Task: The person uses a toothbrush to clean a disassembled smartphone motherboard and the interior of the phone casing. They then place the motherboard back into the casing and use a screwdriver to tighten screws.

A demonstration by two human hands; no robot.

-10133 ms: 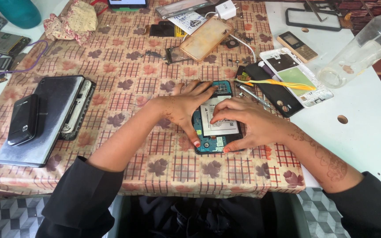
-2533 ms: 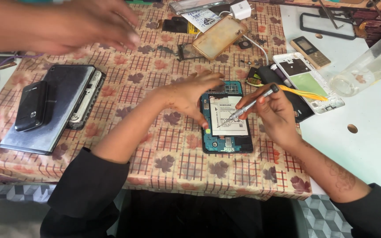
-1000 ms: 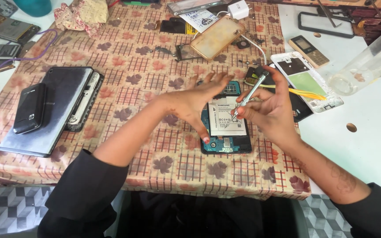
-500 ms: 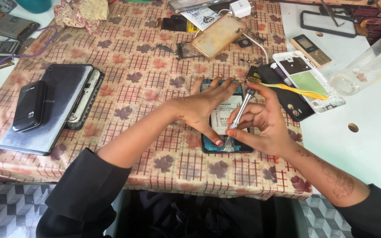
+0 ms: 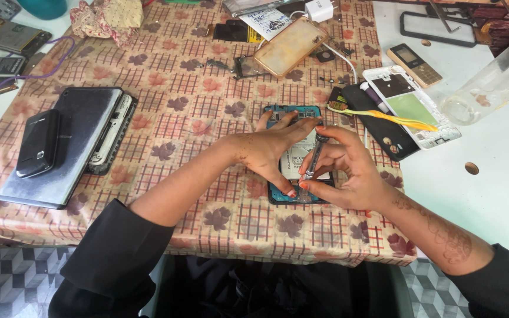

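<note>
Fingers of right hand pinching a small screwdriver upright over opened teal phone, left hand fingers spread, steadying it on bench.

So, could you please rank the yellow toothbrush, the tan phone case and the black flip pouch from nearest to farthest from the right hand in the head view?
1. yellow toothbrush, just up and right of the right hand.
2. tan phone case, farther up the table.
3. black flip pouch, far left.

The opened phone is lying on the surface, the tablet sitting well left, the toothbrush lying just right.
</note>
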